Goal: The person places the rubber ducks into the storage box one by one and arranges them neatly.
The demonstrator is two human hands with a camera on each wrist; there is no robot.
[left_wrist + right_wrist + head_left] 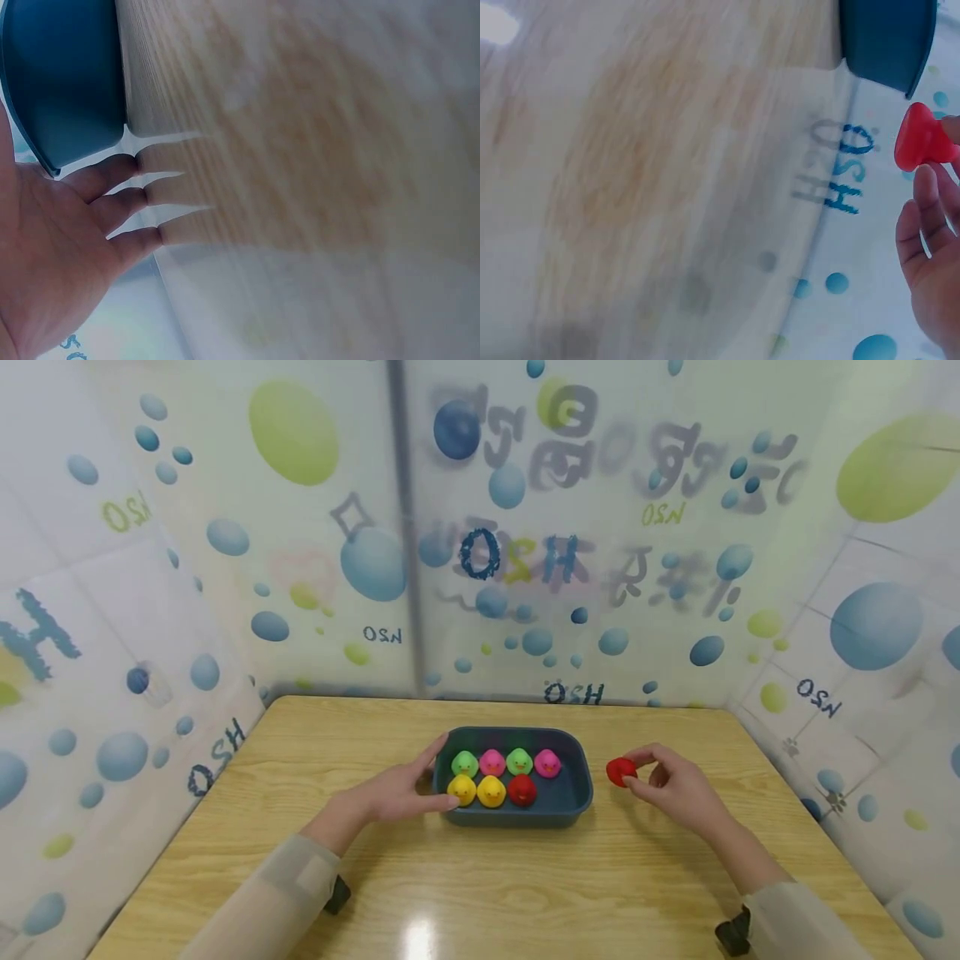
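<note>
A dark blue tray [555, 817] stands on the table with several toy ducks in it. Its back row holds a green duck [465, 764], a pink duck [492, 763], another green duck [519, 762] and another pink duck [547, 763]. In front sit two yellow ducks [491, 792] and a red duck [522, 790]. My left hand [397, 790] spans the tray's left end, fingers extended and thumb along the front left corner. Right of the tray, my right hand [678, 785] pinches a second red duck [620, 771] above the table; its flat base shows in the right wrist view.
The wooden table [480, 893] reaches out on all sides of the tray. Pale curtain-like walls [637, 635] with blue and green dots close it in at the back and both sides. A dark wrist strap [733, 933] shows at my right sleeve.
</note>
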